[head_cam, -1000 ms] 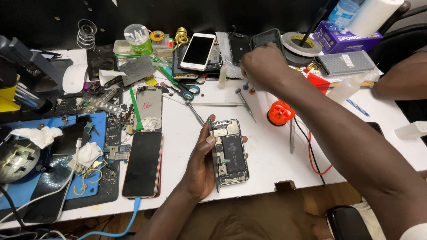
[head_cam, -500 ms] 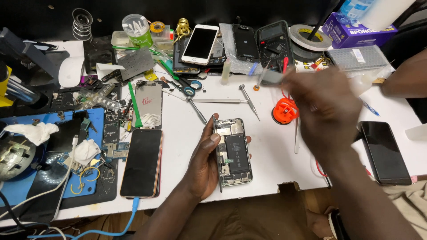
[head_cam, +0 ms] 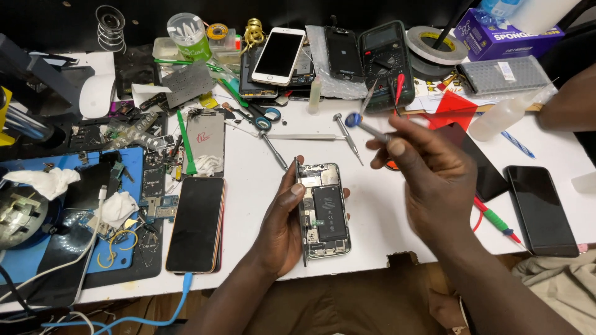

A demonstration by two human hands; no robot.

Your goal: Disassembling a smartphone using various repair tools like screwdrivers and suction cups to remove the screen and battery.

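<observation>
Blue mat [head_cam: 37, 263]: far left, keeps loose boards and parts together
Dark phone [head_cam: 196, 224]: face up beside the mat, cable plugged in
Left hand [head_cam: 282, 220]: fingers clamped around the opened phone [head_cam: 324, 211], steadying it flat on the white table [head_cam: 385, 229], insides up
Right hand [head_cam: 428, 170]: raised above, fingertips pinched together on a blue-capped screwdriver [head_cam: 366, 128]

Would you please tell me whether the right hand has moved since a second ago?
Yes. The right hand, now holding a blue-tipped screwdriver, came back from the multimeter at the far edge towards the opened phone.
</observation>
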